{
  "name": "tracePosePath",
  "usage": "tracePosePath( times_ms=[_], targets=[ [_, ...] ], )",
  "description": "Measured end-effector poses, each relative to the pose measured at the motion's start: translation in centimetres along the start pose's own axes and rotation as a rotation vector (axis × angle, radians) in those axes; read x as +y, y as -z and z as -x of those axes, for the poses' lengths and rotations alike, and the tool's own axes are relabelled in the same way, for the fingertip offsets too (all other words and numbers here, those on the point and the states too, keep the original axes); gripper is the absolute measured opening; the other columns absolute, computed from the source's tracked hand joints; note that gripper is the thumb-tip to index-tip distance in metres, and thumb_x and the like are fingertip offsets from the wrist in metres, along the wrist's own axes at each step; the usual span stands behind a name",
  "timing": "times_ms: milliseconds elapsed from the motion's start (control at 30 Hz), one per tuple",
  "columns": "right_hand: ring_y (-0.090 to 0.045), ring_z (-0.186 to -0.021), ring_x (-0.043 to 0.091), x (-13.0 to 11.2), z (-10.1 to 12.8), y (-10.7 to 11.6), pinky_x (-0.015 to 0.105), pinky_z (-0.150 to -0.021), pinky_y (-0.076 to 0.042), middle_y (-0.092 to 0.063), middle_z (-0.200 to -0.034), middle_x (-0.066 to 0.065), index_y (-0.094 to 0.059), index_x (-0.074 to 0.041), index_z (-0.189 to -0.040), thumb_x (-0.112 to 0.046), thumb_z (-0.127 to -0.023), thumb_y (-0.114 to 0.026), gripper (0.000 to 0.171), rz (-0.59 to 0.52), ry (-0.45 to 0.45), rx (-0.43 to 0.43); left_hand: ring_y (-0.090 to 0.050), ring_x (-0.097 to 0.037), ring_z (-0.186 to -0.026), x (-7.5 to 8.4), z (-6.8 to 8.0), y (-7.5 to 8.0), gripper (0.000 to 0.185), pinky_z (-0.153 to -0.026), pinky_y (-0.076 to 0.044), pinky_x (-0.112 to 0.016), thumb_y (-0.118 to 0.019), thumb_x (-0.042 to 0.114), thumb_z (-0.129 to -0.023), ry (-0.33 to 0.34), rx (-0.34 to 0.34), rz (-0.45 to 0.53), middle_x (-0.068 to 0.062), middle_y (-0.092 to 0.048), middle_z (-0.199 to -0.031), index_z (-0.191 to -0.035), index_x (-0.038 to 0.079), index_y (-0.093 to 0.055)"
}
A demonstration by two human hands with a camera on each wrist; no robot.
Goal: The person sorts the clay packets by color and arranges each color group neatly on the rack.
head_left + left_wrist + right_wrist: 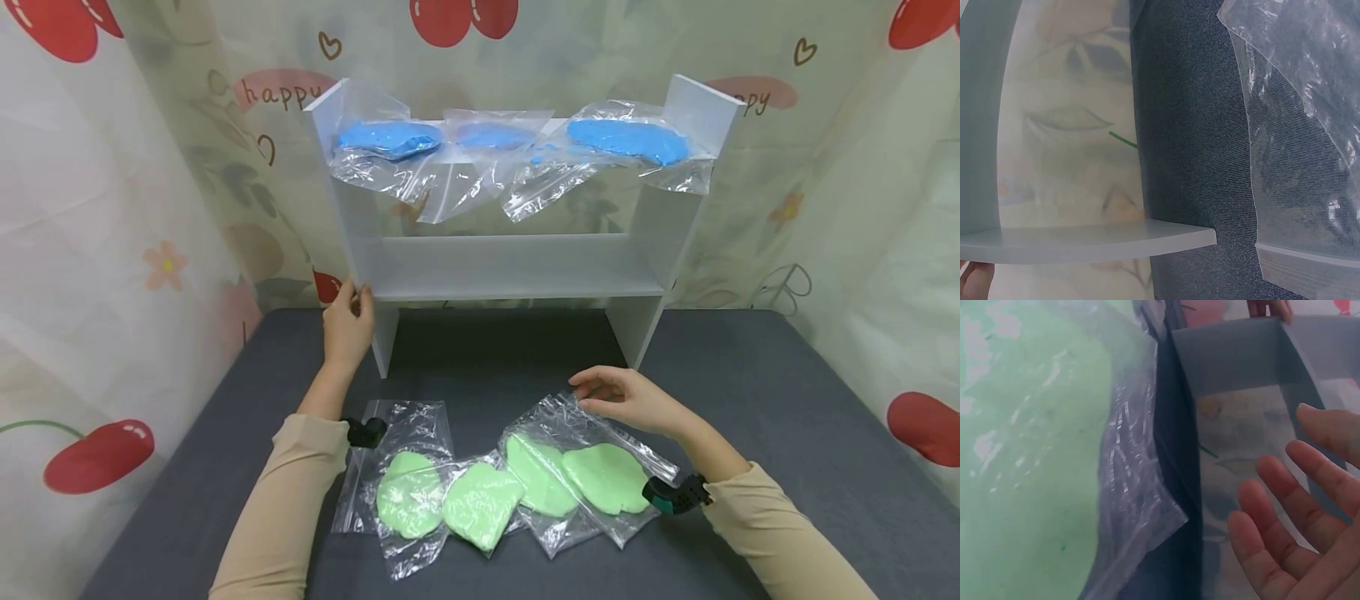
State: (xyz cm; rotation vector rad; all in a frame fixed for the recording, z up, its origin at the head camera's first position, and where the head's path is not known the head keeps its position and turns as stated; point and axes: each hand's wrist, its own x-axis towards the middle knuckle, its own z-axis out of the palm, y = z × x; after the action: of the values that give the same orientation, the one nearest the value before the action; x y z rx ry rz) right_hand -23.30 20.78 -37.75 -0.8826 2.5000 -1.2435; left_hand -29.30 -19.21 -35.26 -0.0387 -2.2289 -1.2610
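Two hands are working at once. Your left hand (348,321) is reaching out to 11 o'clock and gripping the front edge of the left side panel of the white shelf unit (517,267), thumb and fingers curling round the panel just above the lower shelf board. Your right hand (626,398) is hovering at 1 o'clock from you, palm down, fingers relaxed and only slightly bent, holding nothing; its fingertips are lying over the top edge of the rightmost bag of green dough (600,475), but you cannot tell whether they are touching the plastic. In the right wrist view the fingers (1285,487) are spreading loosely with the clear bag film (1141,506) just beside them.

Four clear bags of green dough are lying flat on the dark grey table (750,375) between your forearms, overlapping one another in a row: the leftmost bag (408,496) is sitting at 9 o'clock in the group, near your left wrist, with the others running toward 3 o'clock.

Three clear bags of blue dough (626,137) are resting on the top board of the shelf unit at 12 o'clock, their open ends hanging over the front edge. A patterned curtain with cherries (97,454) is hanging around the table.
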Motion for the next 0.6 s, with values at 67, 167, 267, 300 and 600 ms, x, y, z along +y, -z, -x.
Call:
tracePosePath(
  times_ms=[67,167,267,300,600],
  targets=[
    [-0.061,-0.094,0.005,0.4,0.2,-0.1,0.022,-0.08,-0.052,-0.059,-0.113,0.023,-0.052,0.0,-0.126,-0.019,-0.092,-0.059,0.04,0.006,-0.007,-0.014,-0.061,-0.035,-0.112,0.0,0.0,0.0,0.039,-0.081,-0.052,-0.052,-0.042,0.022,-0.099,0.0,0.001,0.0,-0.016,-0.057,-0.131,-0.135,0.01,-0.049],
    [-0.06,-0.098,0.008,1.1,0.5,-0.1,0.023,-0.082,-0.052,-0.058,-0.116,0.024,-0.05,0.002,-0.128,-0.02,-0.092,-0.059,0.044,0.01,-0.016,-0.034,-0.061,-0.035,-0.112,0.0,0.0,0.0,0.039,-0.082,-0.052,-0.051,-0.042,0.022,-0.098,0.001,0.003,0.0,-0.016,-0.057,-0.131,-0.135,0.01,-0.049],
    [-0.061,-0.1,0.014,1.7,0.8,-0.1,0.024,-0.082,-0.052,-0.057,-0.117,0.024,-0.048,0.003,-0.13,-0.022,-0.091,-0.06,0.047,0.013,-0.031,-0.045,-0.061,-0.035,-0.112,0.1,-0.1,0.0,0.039,-0.082,-0.052,-0.051,-0.043,0.021,-0.098,0.001,0.005,0.0,-0.016,-0.057,-0.131,-0.135,0.01,-0.049],
    [-0.061,-0.101,0.018,1.9,0.9,-0.1,0.025,-0.082,-0.052,-0.057,-0.118,0.024,-0.048,0.003,-0.13,-0.022,-0.091,-0.061,0.048,0.012,-0.034,-0.047,-0.061,-0.035,-0.112,0.1,-0.1,0.0,0.039,-0.081,-0.052,-0.051,-0.043,0.021,-0.098,0.003,0.006,-0.002,-0.016,-0.057,-0.131,-0.135,0.01,-0.048],
    [-0.058,-0.106,0.035,2.8,1.7,0.2,0.034,-0.087,-0.052,-0.054,-0.123,0.026,-0.047,0.004,-0.131,-0.021,-0.088,-0.064,0.052,0.044,-0.076,-0.055,-0.061,-0.035,-0.111,0.3,0.0,0.0,0.039,-0.079,-0.053,-0.051,-0.043,0.021,-0.098,0.008,0.012,0.002,-0.016,-0.058,-0.129,-0.134,0.011,-0.049]
  ],
)
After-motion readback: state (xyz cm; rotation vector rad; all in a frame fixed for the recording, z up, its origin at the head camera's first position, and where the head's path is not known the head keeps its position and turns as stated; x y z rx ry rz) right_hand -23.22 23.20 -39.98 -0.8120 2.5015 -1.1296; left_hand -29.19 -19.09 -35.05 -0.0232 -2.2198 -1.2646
